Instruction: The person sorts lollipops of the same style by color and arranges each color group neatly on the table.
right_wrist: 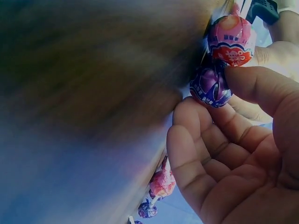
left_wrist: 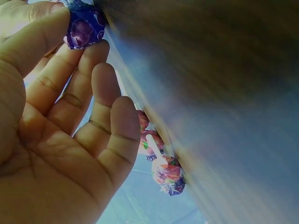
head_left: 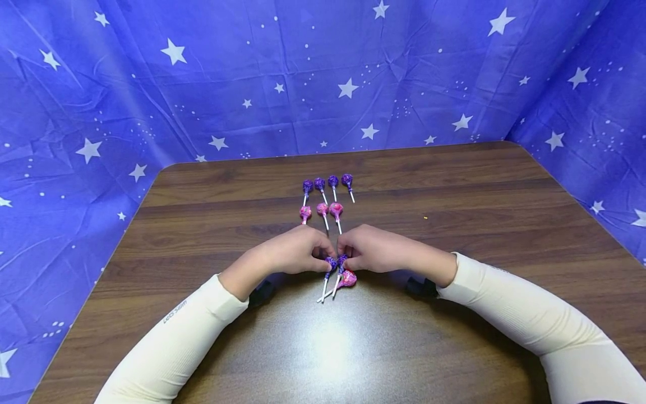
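Observation:
Low over the near middle of the table, my left hand point(head_left: 298, 251) pinches a purple-wrapped lollipop point(head_left: 331, 262) by its head between thumb and fingers. Facing it, my right hand point(head_left: 375, 249) pinches a second purple lollipop point(right_wrist: 210, 86) the same way. Both white sticks point toward me. A pink lollipop point(head_left: 348, 279) lies just nearer to me, beside the right thumb, its stick crossing the other sticks. In the left wrist view, the left hand's purple lollipop point(left_wrist: 84, 28) shows at the fingertips. Whether either head still touches the table, I cannot tell.
Beyond my hands, three pink lollipops point(head_left: 322, 209) form a row on the wooden table point(head_left: 212, 207). Behind them is a row of several purple lollipops point(head_left: 333, 181). A tiny yellow scrap point(head_left: 425, 217) lies to the right. A blue star-patterned curtain point(head_left: 303, 73) hangs around the table's far edges.

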A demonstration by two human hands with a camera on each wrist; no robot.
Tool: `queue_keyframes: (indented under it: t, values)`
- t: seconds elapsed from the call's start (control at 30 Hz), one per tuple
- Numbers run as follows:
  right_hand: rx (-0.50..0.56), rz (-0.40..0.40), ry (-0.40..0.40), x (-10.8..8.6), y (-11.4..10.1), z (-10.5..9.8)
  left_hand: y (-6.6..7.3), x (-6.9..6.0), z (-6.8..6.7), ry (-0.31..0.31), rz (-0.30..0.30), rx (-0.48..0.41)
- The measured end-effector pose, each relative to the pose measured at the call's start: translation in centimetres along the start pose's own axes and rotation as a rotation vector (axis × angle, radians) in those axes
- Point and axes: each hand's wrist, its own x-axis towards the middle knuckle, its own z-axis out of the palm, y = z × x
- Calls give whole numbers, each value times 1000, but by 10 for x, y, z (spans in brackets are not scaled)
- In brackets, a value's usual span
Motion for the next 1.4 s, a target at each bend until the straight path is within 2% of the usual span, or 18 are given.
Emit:
queue_keyframes:
  t: [0.2,0.5,0.73,0.97,1.03,1.27,1.4]
  values:
    - [24,12,8,2,6,-4,-2,-1,2,3,4,-12]
    - [102,58,81,10,24,-40,1,-2,0,4,11,-5]
    - [130,117,112,23,50,-68,1,-2,0,-1,1,-13]
    - [129,208,145,42,88,-90,0,-1,0,-1,-11,-9]
    - [130,244,155,48,101,-93,0,-1,0,-3,-11,-8]
    - [266,349,185,66,133,-93,1,-2,-1,-10,7,-1]
    - [257,380,183,73,144,-91,1,-2,-1,-12,10,7]
